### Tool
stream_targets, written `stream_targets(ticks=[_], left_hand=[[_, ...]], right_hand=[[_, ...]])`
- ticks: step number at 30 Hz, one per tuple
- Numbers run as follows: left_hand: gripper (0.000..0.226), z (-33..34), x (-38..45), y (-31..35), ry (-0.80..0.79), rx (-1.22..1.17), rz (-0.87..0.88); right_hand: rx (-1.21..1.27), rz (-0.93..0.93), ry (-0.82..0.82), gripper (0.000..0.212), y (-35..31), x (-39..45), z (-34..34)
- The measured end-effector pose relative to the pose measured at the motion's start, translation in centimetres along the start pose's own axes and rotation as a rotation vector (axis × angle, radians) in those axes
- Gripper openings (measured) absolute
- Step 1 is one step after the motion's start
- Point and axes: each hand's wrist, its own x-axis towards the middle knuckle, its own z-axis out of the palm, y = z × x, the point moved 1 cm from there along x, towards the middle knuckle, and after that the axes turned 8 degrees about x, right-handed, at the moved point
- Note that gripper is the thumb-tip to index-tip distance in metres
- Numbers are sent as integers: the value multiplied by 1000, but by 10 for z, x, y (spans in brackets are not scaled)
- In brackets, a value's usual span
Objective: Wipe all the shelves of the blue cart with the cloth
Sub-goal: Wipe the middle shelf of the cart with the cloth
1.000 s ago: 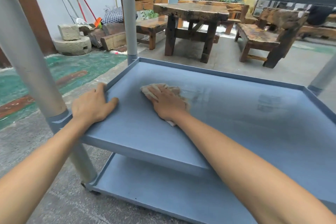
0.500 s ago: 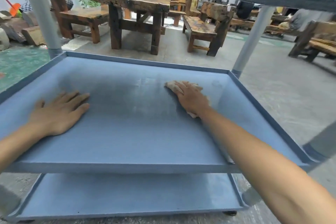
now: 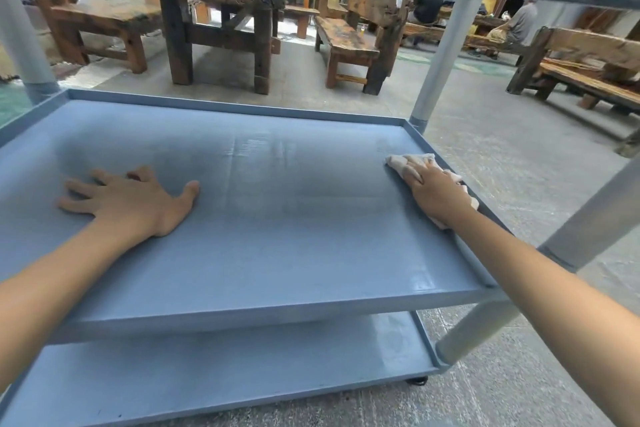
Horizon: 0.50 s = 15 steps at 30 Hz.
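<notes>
The right hand (image 3: 437, 191) lies flat, fingers straight, pressing the cloth (image 3: 403, 161) onto the middle shelf (image 3: 270, 253) by its right rim, and the left hand (image 3: 133, 199) rests wide open on that shelf, holding nothing. To wipe well, I think it should press down and rub into the far right corner, with the bottom shelf (image 3: 225, 374) likely next.

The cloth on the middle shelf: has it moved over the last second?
Yes. The cloth, under the right hand, has travelled rightward across the middle shelf, from near its left side to its right rim beside the right rear post.
</notes>
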Motion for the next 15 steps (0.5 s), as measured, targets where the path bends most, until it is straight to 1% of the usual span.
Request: stream_targets(ticks=[5, 8, 12, 13, 14, 15], left_hand=[[110, 2, 5, 2, -28, 17, 12], [113, 0, 3, 2, -38, 17, 18], [114, -4, -5, -4, -72, -8, 41], [113, -7, -8, -8, -86, -23, 60], [111, -8, -9, -15, -92, -40, 94], [106, -10, -8, -20, -87, -63, 160]], right_hand=[[-49, -87, -29, 51, 30, -80, -13], [-97, -24, 9, 57, 40, -112, -19], [-123, -2, 109, 46, 19, -116, -22], [-80, -10, 122, 43, 13, -119, -24], [29, -19, 136, 40, 8, -123, -25], [198, -26, 156, 40, 3, -129, -29]])
